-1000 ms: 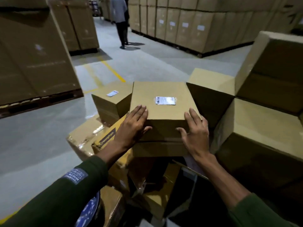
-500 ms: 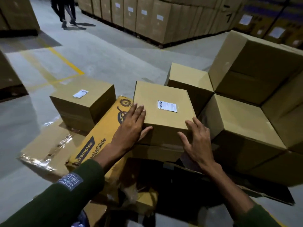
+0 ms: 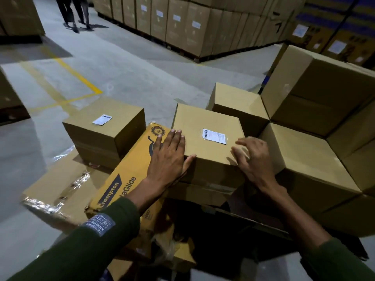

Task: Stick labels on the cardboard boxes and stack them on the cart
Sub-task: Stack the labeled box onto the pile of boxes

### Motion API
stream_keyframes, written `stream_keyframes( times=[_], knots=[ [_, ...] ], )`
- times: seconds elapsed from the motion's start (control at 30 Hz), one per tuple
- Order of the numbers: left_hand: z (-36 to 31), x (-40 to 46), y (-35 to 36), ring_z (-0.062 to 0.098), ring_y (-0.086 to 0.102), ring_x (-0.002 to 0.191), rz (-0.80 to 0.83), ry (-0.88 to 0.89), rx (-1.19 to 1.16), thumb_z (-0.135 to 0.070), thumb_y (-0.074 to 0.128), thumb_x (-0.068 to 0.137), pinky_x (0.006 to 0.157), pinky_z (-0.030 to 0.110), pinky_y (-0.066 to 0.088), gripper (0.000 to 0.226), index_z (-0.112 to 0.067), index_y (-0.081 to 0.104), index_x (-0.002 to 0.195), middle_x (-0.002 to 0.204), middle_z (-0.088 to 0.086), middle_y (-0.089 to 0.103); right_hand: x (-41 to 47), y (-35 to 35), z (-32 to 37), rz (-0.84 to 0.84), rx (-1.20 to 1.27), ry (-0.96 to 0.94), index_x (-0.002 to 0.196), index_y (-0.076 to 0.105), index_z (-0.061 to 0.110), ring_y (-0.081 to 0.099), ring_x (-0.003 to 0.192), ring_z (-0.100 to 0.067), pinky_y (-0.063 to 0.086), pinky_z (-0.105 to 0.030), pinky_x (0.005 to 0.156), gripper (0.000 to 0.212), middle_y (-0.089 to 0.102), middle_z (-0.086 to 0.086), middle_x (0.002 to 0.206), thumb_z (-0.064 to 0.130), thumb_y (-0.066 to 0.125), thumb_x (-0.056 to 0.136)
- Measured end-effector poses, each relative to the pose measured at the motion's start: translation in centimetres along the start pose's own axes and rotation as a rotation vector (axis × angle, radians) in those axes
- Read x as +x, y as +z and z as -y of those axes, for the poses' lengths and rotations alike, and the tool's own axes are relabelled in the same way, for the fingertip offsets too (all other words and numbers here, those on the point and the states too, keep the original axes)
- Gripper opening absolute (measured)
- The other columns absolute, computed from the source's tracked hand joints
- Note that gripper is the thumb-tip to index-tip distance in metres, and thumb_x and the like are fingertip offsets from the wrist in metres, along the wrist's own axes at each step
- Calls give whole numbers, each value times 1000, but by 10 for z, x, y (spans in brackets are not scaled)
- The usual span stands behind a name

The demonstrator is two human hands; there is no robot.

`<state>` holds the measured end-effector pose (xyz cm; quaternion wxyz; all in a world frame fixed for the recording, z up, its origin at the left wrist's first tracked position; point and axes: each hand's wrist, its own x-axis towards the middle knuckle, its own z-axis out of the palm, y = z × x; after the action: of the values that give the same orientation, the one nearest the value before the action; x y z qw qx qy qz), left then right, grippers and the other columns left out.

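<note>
Two hands are resting on one labelled cardboard box (image 3: 205,147) at the middle of the pile: the left hand (image 3: 168,157) is lying flat against the box's near-left corner with fingers straight and thumb pressing the front face, while the right hand (image 3: 251,159) is sitting at the near-right corner with fingers loosely bent on the top, gripping nothing. One white barcode label (image 3: 214,136) is sticking to the box's top; its print is too small to read. The box is sitting on another plain carton, just beside one long yellow carton (image 3: 129,179) reading "Crompton" and "...taGlide". To the left, a second labelled box (image 3: 105,128) is carrying one white sticker (image 3: 102,119). On the right, about four plain brown boxes (image 3: 316,106) are standing stacked. Farther off, a wall of labelled cartons (image 3: 182,23) is lining the grey floor (image 3: 121,67), and two people's legs (image 3: 75,13) are showing.
</note>
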<state>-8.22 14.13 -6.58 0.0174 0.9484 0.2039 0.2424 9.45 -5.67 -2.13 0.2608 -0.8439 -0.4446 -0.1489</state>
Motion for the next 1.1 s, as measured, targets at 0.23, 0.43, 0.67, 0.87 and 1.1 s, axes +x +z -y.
stream_keyframes(
  times=[0.23, 0.43, 0.67, 0.87, 1.1],
  knots=[
    [-2, 0, 8, 32, 34, 143, -81, -20, -32, -54, 28, 99, 116, 54, 28, 70, -1, 48, 140, 148, 19, 46, 83, 9, 9, 406, 52, -28, 126, 63, 10, 57, 107, -25, 48, -43, 92, 47, 62, -10, 120, 46, 57, 96],
    [-4, 2, 17, 34, 40, 139, -196, -28, -48, -51, 37, 98, 112, 54, 34, 66, 1, 55, 134, 143, 21, 51, 109, 14, 1, 631, -90, -75, 131, 60, 26, 50, 107, -25, 47, -43, 92, 72, 50, -10, 118, 72, 49, 77],
    [-4, 2, 28, 35, 43, 137, -307, -18, -62, -46, 45, 97, 108, 55, 39, 60, 2, 58, 131, 139, 20, 55, 129, 10, 3, 725, -95, -105, 120, 63, 24, 55, 102, -22, 50, -33, 81, 49, 50, -5, 115, 52, 73, 82],
    [-4, 1, 31, 36, 42, 138, -335, -14, -64, -46, 44, 97, 106, 56, 41, 59, 1, 58, 131, 139, 20, 54, 150, 11, 14, 886, -103, -63, 113, 65, 17, 60, 97, -17, 54, -34, 80, 47, 63, -2, 115, 46, 79, 79],
    [-2, 1, 33, 35, 41, 138, -348, -10, -70, -49, 34, 100, 106, 56, 41, 63, 1, 57, 132, 140, 19, 54, 157, 13, 21, 904, -133, -34, 108, 55, 18, 59, 94, -18, 53, -39, 80, 52, 60, -1, 107, 44, 83, 74]
  ],
)
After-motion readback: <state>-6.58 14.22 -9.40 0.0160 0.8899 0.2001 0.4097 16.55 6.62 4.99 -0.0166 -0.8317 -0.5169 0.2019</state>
